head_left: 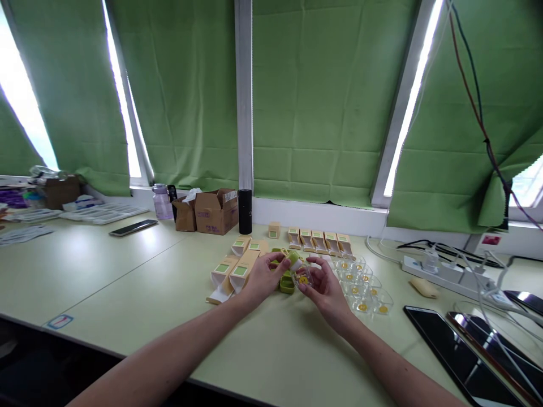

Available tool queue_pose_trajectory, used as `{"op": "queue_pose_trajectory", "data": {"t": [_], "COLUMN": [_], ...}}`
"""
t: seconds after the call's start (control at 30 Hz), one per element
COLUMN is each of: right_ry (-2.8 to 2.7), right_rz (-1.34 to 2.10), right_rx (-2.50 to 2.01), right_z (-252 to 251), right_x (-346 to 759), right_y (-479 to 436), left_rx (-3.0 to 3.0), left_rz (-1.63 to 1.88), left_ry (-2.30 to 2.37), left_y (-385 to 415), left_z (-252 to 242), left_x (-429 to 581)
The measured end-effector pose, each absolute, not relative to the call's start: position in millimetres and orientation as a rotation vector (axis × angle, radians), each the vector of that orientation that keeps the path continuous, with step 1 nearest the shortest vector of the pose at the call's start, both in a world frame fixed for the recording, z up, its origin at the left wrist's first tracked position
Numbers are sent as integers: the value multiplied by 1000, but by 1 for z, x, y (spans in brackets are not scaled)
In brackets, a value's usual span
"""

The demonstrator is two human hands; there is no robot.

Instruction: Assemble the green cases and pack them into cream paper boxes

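Note:
Both my hands meet over the middle of the pale table [106,282]. My left hand [262,278] pinches a small bottle with a green cap [293,260]. My right hand [326,287] cups a clear plastic tray piece with a yellow disc [304,278] just under the bottle. Green items [287,282] lie on the table between the hands. Flat tan-and-green cartons [231,272] lie left of my left hand. Clear trays with yellow discs [360,282] sit right of my right hand. Folded small boxes [319,241] stand in a row behind.
A black cylinder [245,211], brown cardboard boxes [215,211] and a purple bottle [161,201] stand at the back by the window ledge. A phone [132,227] lies back left. A power strip [445,275] with cables and dark tablets [445,339] occupy the right side.

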State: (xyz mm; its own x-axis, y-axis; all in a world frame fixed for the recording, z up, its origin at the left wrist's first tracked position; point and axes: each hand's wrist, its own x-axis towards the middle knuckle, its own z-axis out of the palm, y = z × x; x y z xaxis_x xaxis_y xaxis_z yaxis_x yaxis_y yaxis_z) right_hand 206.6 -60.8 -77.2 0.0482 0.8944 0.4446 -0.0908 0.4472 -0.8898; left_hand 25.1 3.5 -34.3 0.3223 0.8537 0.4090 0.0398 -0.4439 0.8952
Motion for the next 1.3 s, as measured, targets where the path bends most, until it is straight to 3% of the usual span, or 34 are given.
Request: {"op": "queue_pose_trajectory", "data": {"t": [1.3], "right_ry": [-1323], "right_rz": [849], "right_rx": [-844], "right_z": [-68], "right_x": [205], "right_y": [-69], "left_rx": [1968], "left_rz": [1206], "left_ry": [855], "left_y": [0], "left_z": [-37], "left_x": [26]}}
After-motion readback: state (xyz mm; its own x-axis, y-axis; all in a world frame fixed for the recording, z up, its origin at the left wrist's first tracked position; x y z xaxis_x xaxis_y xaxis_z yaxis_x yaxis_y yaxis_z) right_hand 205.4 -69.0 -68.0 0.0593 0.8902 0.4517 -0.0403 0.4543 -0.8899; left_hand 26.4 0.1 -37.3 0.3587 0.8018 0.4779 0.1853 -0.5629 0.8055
